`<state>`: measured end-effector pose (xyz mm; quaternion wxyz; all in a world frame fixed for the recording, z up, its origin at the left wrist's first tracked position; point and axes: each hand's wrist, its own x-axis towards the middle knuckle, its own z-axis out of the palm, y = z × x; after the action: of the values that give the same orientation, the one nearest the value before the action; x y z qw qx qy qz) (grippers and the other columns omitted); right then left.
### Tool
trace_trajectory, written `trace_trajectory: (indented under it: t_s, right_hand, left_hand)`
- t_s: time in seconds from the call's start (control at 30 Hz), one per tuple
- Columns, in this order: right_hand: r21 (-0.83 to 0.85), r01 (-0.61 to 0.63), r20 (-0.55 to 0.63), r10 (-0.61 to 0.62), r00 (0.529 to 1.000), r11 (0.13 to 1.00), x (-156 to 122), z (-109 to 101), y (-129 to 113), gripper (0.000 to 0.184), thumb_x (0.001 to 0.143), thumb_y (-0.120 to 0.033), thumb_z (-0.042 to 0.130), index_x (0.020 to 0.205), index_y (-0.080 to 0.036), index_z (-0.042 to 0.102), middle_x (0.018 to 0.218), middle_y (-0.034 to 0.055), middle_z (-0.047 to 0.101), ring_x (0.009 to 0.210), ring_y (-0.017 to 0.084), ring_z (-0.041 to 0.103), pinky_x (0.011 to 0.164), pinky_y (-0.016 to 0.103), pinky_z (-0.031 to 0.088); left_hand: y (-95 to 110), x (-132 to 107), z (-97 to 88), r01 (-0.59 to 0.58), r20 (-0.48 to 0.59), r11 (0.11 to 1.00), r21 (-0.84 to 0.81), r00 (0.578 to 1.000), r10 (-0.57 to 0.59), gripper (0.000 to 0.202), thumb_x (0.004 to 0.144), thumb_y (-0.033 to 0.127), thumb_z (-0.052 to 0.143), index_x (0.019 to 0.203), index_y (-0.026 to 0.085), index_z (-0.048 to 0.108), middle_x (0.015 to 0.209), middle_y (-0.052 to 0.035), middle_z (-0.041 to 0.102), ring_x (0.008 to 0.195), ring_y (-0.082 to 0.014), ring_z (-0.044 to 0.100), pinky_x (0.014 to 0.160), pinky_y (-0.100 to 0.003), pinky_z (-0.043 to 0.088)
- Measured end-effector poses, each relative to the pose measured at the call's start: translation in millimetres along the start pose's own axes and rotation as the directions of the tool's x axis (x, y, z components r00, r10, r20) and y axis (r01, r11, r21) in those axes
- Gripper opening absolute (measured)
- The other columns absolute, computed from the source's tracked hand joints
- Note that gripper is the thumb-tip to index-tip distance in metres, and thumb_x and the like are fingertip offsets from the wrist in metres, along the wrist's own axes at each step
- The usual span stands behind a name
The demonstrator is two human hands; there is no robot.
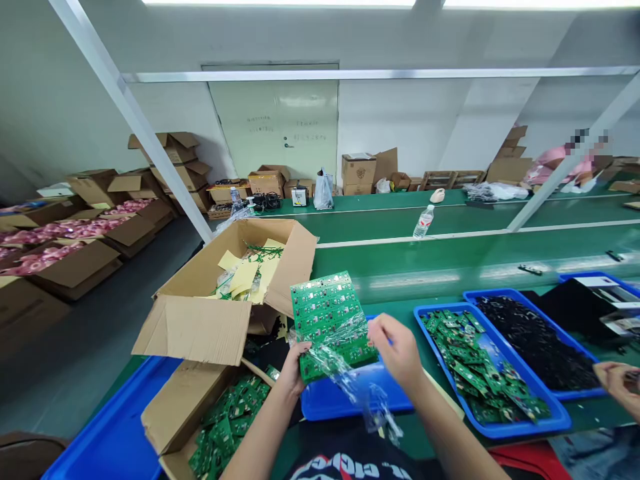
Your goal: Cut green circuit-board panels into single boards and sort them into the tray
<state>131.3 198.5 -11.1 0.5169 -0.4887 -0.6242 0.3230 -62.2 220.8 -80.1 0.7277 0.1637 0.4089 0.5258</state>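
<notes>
My left hand (293, 369) grips the lower left corner of a green circuit board panel (323, 303), thumb on its face. The panel is tilted towards me and divided into rows of small boards. Transparent plastic wrap (345, 380) crosses its lower half and hangs below it in loose folds. At the panel's right edge my right hand (399, 350) is closed, thumb and fingers pinched on the wrap. Beneath the panel lies a blue tray (320, 403). An open carton with small green boards (227, 423) stands by my left forearm.
A large open carton (195, 327) holds yellow sheets and green strips. On the right are a blue tray of small boards (500, 430) and another of black parts (540, 347). A co-worker's hand (620, 387) shows at the right edge. A water bottle (424, 221) stands farther back.
</notes>
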Motion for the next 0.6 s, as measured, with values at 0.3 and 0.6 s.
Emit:
trace_trajectory:
  t_s: [0.3, 0.6]
  right_hand:
    - [0.584, -0.606, 0.317, 0.535, 0.783, 0.54, 10.1, 13.6, 62.7, 0.05, 0.058, -0.04, 0.07, 0.101, -0.022, 0.052, 0.087, 0.0034, 0.065, 0.076, 0.021, 0.063, 0.068, 0.032, 0.048]
    - [0.697, -0.588, 0.294, 0.583, 0.757, 0.412, -10.5, 12.1, 72.9, 0.042, 0.056, -0.035, 0.072, 0.092, -0.02, 0.056, 0.083, 0.0035, 0.069, 0.08, 0.023, 0.064, 0.07, 0.033, 0.048]
  left_hand:
    - [-6.1, -16.0, 3.1, 0.021, 0.054, 0.997, 0.076, 0.998, -0.026, 0.047, 0.055, 0.02, 0.068, 0.101, 0.018, 0.058, 0.084, -0.0055, 0.069, 0.083, -0.0256, 0.064, 0.077, -0.038, 0.048]
    - [-7.3, -13.7, 9.1, 0.241, 0.147, 0.97, 0.023, 0.959, -0.242, 0.063, 0.068, 0.065, 0.046, 0.111, 0.021, 0.056, 0.096, -0.0098, 0.067, 0.098, -0.0292, 0.058, 0.087, -0.044, 0.042]
